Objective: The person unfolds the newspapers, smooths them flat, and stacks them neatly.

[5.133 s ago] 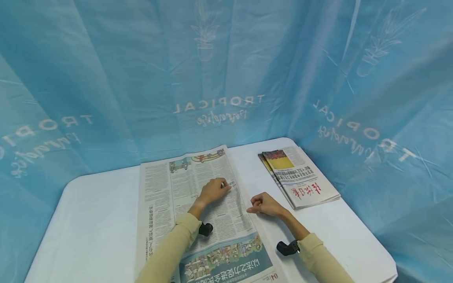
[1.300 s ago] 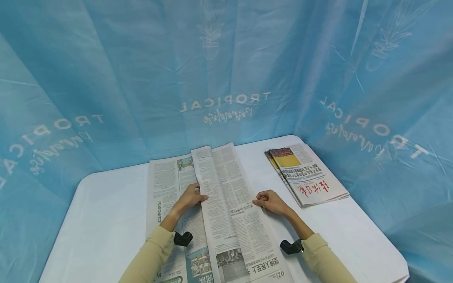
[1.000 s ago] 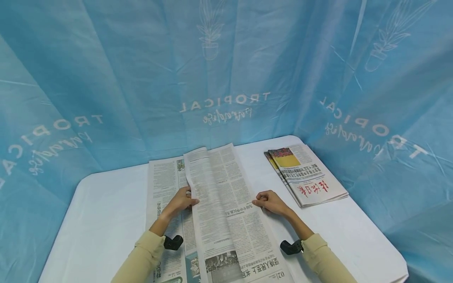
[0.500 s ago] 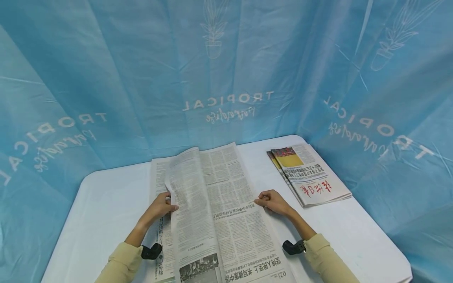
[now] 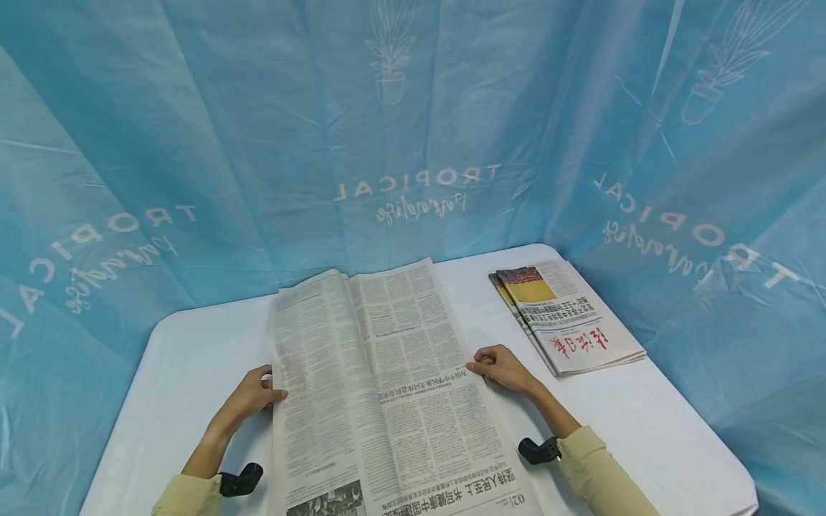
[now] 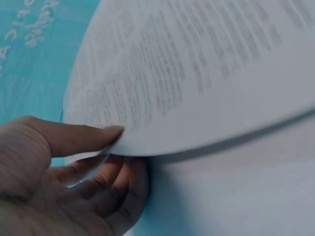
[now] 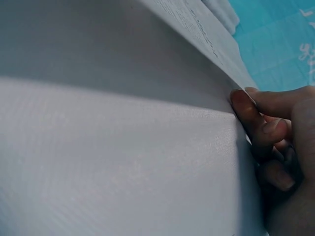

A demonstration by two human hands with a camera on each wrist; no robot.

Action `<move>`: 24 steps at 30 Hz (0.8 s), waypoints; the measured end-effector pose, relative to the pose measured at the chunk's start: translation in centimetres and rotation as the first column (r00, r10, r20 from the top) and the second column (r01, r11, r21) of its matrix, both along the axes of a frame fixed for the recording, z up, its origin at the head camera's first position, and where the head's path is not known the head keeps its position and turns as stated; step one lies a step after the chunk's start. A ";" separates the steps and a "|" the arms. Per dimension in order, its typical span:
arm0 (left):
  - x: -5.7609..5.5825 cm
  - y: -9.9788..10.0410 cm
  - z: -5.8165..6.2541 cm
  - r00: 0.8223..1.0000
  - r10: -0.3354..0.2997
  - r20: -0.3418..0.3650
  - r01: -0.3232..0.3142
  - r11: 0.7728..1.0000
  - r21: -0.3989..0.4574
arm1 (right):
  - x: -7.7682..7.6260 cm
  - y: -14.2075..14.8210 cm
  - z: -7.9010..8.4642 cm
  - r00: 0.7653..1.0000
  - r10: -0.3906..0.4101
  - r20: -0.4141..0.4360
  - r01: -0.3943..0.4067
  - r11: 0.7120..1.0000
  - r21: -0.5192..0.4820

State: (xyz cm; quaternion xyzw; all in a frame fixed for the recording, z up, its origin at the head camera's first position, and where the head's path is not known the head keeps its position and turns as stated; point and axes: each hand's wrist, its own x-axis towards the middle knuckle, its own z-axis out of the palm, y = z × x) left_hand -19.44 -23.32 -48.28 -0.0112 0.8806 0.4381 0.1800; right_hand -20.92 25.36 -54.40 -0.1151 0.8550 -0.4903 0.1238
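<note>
A large newspaper [image 5: 413, 373] lies spread on the white table, its left page slightly bowed. At its left edge my left hand [image 5: 248, 398] pinches the page between thumb and fingers; in the left wrist view the thumb [image 6: 93, 137] lies on top of the lifted newspaper page [image 6: 187, 108]. My right hand [image 5: 506, 369] pinches the right edge of the newspaper. In the right wrist view, the right hand's thumb and forefinger [image 7: 246, 105] grip the raised edge of the newspaper sheet [image 7: 197, 49]. The lower part of the newspaper runs out of the head view.
A stack of folded newspapers [image 5: 568, 319] with red lettering and a yellow picture lies at the right of the table [image 5: 187, 365]. Blue printed curtains [image 5: 413, 129] hang close behind the table and along its sides.
My left hand has moved left and toward me, carrying the page's edge across and opening the newspaper over the illustrated page beneath. The right hand stays at the right edge.
</note>
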 end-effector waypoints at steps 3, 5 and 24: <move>0.2 -0.7 0.0 1.000 0.025 0.009 -0.025 0.999 -0.022 | 0.1 0.0 0.0 1.000 -0.004 -0.007 0.004 1.000 0.004; 0.4 -1.2 -0.1 1.000 0.029 0.012 -0.029 0.999 -0.029 | 0.1 -0.1 0.1 1.000 -0.003 -0.011 0.003 1.000 0.010; 1.7 -4.2 0.1 1.000 0.013 -0.024 -0.017 0.984 -0.179 | 0.3 0.7 0.4 0.998 0.060 0.014 -0.060 0.998 0.003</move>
